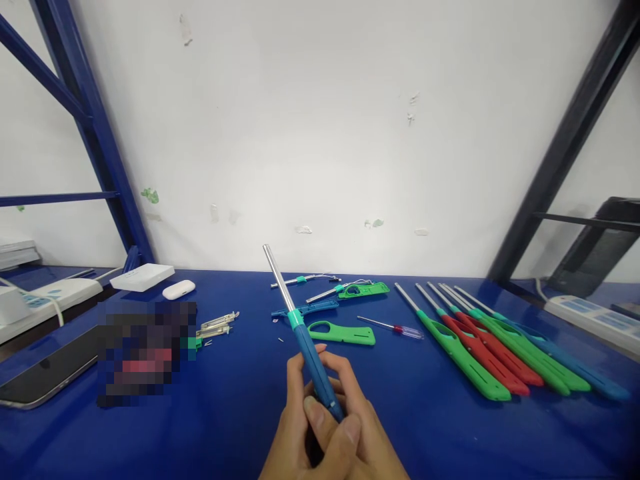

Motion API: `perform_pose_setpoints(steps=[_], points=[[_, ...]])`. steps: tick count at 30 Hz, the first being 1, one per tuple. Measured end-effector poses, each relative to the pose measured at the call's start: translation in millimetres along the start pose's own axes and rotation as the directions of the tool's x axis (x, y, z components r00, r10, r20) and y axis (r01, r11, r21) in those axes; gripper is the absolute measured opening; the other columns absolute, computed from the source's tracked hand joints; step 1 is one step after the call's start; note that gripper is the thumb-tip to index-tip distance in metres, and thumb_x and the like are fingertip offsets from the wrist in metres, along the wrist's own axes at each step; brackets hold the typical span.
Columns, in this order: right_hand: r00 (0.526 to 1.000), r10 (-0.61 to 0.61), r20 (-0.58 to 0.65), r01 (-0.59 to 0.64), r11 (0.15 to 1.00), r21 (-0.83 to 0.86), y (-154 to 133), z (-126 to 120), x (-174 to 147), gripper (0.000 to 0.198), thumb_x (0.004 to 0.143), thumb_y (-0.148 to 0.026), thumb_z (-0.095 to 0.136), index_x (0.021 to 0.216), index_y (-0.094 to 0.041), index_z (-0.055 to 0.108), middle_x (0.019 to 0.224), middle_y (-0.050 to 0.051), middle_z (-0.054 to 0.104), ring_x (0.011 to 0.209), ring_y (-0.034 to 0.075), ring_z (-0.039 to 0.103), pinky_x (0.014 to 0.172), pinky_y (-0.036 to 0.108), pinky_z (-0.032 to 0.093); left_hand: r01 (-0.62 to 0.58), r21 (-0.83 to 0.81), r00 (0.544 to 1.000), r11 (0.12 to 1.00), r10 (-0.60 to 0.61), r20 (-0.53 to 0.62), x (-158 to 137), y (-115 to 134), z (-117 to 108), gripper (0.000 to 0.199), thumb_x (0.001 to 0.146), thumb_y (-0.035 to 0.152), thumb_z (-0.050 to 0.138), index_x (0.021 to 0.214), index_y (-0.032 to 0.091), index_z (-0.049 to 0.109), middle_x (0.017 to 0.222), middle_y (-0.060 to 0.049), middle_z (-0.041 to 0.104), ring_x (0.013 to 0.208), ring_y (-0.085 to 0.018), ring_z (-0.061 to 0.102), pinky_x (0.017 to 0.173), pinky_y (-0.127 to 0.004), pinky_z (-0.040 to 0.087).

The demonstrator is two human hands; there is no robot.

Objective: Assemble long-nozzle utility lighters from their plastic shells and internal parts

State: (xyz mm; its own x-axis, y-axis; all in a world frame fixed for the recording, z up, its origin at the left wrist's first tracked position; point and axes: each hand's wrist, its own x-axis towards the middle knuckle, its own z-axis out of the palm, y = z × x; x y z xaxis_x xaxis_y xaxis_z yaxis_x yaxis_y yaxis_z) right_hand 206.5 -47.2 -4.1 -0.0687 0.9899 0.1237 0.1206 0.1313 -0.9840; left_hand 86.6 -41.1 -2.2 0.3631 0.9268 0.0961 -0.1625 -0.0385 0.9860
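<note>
Both hands are wrapped round a blue long-nosed lighter (313, 363), tilted with its silver metal tube up and to the left. A turquoise collar joins tube and handle. My left hand (293, 413) closes on the handle from the left, and my right hand (367, 427) from the right, with the thumbs near its lower end. My fingers hide part of the handle. Beyond it lie a green lighter handle shell (350, 335), a blue handle shell (313, 308), a green shell with a metal tube (367, 289) and another loose metal tube (287, 283).
A screwdriver (395, 327) lies right of the shells. Several lighters in green, red and blue (463, 360) lie in a row at the right. At left are a phone (50, 370), a pixelated patch, small cream lighter parts (217, 325) and a white case (179, 289).
</note>
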Motion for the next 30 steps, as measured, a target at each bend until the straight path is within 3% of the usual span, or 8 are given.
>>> perform_pose_setpoints(steps=[7, 18, 25, 30], points=[[1.0, -0.012, 0.022, 0.012, 1.0, 0.003, 4.7, 0.5, 5.4, 0.059, 0.092, -0.068, 0.069, 0.137, -0.031, 0.062, 0.095, 0.002, 0.075, 0.09, 0.024, 0.074, 0.085, 0.035, 0.057, -0.021, 0.027, 1.0, 0.999, 0.021, 0.0, 2.0, -5.7, -2.9, 0.071, 0.098, 0.048, 0.067, 0.153, 0.029, 0.026, 0.122, -0.008, 0.071, 0.118, -0.029, 0.072, 0.094, -0.039, 0.054], [1.0, -0.014, 0.013, 0.015, 1.0, -0.026, 2.2, 0.6, 3.8, 0.056, 0.096, -0.068, 0.063, 0.138, -0.03, 0.062, 0.1, 0.003, 0.077, 0.089, 0.022, 0.074, 0.087, 0.035, 0.057, -0.019, 0.028, 1.0, 0.999, 0.018, 0.014, 1.5, -2.0, -2.7, 0.071, 0.099, 0.047, 0.066, 0.152, 0.028, 0.023, 0.119, -0.007, 0.071, 0.109, -0.027, 0.073, 0.092, -0.039, 0.053], [0.999, 0.038, 0.004, -0.038, 0.999, -0.018, 2.8, -2.7, 1.2, 0.058, 0.09, -0.063, 0.075, 0.139, -0.033, 0.064, 0.102, 0.003, 0.076, 0.099, 0.028, 0.073, 0.092, 0.041, 0.055, -0.051, 0.048, 0.999, 0.998, 0.051, 0.005, 0.7, -5.7, -0.6, 0.067, 0.1, 0.048, 0.064, 0.151, 0.028, 0.025, 0.12, -0.008, 0.07, 0.115, -0.029, 0.071, 0.1, -0.044, 0.05], [0.999, 0.029, -0.016, -0.029, 1.0, 0.0, 5.1, -0.2, 1.7, 0.06, 0.089, -0.067, 0.075, 0.138, -0.033, 0.064, 0.103, 0.003, 0.075, 0.096, 0.026, 0.072, 0.089, 0.038, 0.055, -0.029, 0.041, 1.0, 0.999, 0.029, 0.01, 1.8, -7.7, -4.3, 0.068, 0.099, 0.047, 0.066, 0.151, 0.029, 0.026, 0.122, -0.009, 0.071, 0.12, -0.032, 0.07, 0.106, -0.047, 0.049]])
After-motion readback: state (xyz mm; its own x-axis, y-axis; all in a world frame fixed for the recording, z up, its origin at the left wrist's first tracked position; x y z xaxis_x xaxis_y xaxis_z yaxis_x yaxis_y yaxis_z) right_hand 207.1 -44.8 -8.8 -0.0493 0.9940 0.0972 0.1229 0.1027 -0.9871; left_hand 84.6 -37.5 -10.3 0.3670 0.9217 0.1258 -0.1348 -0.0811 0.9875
